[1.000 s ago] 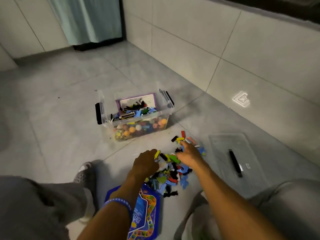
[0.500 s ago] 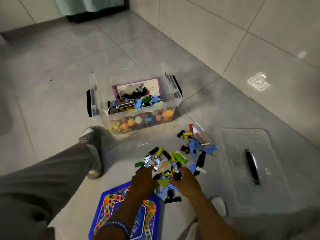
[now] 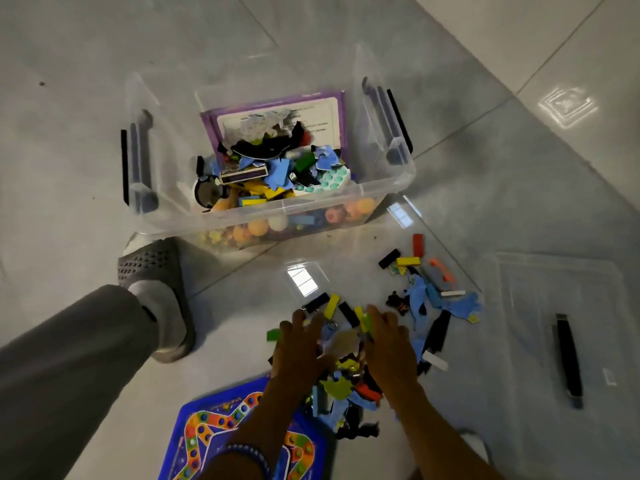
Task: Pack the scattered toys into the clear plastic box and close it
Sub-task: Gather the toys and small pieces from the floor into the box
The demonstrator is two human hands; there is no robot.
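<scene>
Here, read from left to right: a grey trouser leg and slippered foot (image 3: 152, 285) stand on the tiled floor (image 3: 69, 168) just beside the near-left corner of the clear plastic box (image 3: 388, 188). The box is open and already part-filled with balls, blocks and paper pieces, with a purple-bordered card (image 3: 277, 116) leaning against its far wall.

In the foreground a blue board-game sheet (image 3: 207, 424) lies flat, partly under the left forearm. Left hand (image 3: 298, 355) and right hand (image 3: 391, 348) flank the main heap of toy pieces (image 3: 343, 372), palms turned inward, fingers spread and curved against its sides. Each grip is a loose cupping; whether either has closed on any piece cannot be told.

The relation that governs the lift is that the box lies straight ahead of the hands and slightly left, its long axis running across the view, so its near long wall faces the heap. The left hand is marginally nearer.

Further right, a smaller scatter of blocks and blue scraps (image 3: 433, 292) lies apart from the hands and will probably need a second scoop. At far right the clear lid (image 3: 540, 306) with its black handle rests flat on the floor, well apart from the box.
</scene>
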